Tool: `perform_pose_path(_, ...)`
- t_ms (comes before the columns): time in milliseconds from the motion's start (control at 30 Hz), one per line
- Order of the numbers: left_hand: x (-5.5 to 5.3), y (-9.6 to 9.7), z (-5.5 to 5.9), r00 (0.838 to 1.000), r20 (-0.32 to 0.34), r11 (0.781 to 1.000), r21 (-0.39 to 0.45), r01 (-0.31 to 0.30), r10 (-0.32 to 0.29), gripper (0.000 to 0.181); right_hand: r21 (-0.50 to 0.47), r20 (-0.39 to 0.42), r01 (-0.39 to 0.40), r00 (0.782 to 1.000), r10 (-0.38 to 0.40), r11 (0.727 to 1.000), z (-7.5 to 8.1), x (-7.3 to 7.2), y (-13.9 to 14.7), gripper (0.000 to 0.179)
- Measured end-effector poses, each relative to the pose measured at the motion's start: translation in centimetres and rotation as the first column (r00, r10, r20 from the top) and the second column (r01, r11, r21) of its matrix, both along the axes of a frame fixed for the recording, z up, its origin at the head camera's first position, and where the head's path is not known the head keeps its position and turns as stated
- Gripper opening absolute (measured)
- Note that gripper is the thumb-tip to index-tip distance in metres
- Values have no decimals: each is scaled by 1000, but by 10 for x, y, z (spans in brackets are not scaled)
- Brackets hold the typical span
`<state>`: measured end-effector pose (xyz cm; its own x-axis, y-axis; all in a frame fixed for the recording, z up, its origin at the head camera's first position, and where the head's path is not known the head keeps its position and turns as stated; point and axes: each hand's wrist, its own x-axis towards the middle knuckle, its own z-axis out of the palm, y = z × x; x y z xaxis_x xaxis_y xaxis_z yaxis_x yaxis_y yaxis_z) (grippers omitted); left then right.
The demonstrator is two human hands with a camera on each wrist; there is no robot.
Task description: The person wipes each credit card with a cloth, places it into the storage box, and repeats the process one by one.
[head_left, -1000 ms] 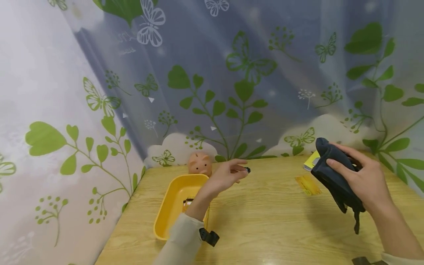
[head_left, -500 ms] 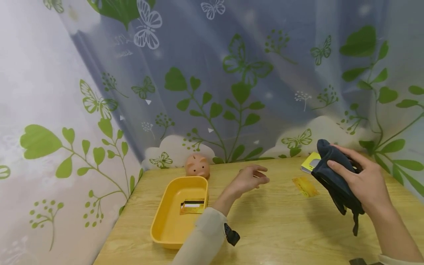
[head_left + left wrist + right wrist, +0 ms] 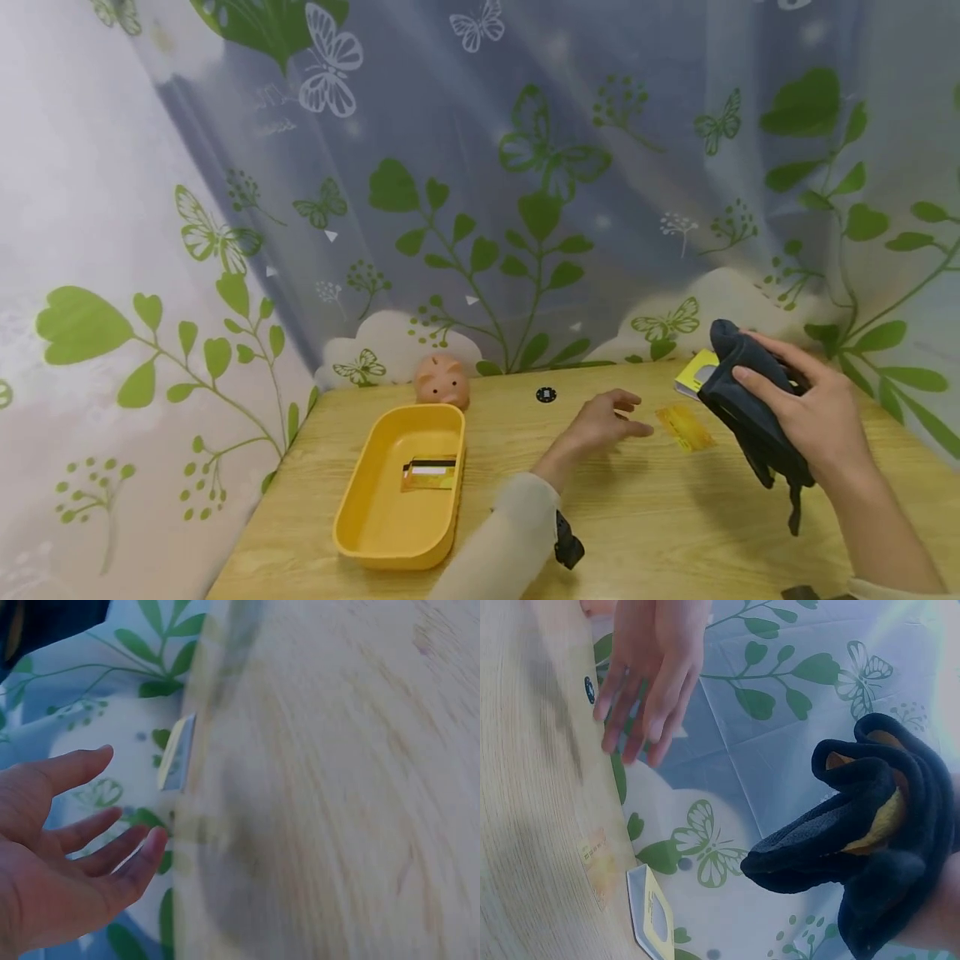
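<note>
My right hand (image 3: 825, 408) grips a dark blue fabric pouch (image 3: 753, 392) above the right side of the table. In the right wrist view the pouch (image 3: 817, 840) gapes, with a yellow lining in its folds. My left hand (image 3: 600, 425) hovers just left of a golden card (image 3: 686, 427) that lies on the table, fingers apart and holding nothing. In the left wrist view this hand (image 3: 82, 847) has its fingers loosely spread. Behind the card is a small yellow and white box (image 3: 693, 372), partly hidden by the pouch. A black round chip (image 3: 546, 395) lies at the back.
A yellow tray (image 3: 348, 500) stands on the left of the wooden table (image 3: 525, 450); another card (image 3: 429, 472) lies in it. Behind the tray sits a pink piggy bank (image 3: 441, 383). A patterned curtain (image 3: 480, 208) rises along the table's back edge.
My left hand has moved right from beside the tray toward the golden card. The black chip, earlier at its fingertips, now lies uncovered on the table. My right hand keeps holding the pouch.
</note>
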<state>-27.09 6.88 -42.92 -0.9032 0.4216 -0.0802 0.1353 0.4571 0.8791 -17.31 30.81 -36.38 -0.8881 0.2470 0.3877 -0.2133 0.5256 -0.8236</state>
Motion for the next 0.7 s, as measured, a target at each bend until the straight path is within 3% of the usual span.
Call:
perform_pose_path(333, -6, 55, -23, 993, -37, 990, -85, -116, 113, 61, 6, -16, 1, 1000, -1, 1000, -2, -6, -1, 57)
perform_pose_path(533, -16, 76, -40, 981, -140, 976, -156, -154, 132, 75, 9, -16, 10, 1000, -10, 1000, -1, -7, -1, 57)
perform_pose_path(633, -21, 85, -50, 968, -219, 951, -251, -180, 126, 79, 6, -18, -1, 1000, 1, 1000, -1, -7, -1, 57)
perform_pose_path(700, -21, 91, -56, 954, -284, 918, -342, -199, 101, 83, 0, -19, -13, 1000, 13, 1000, -2, -7, -1, 56)
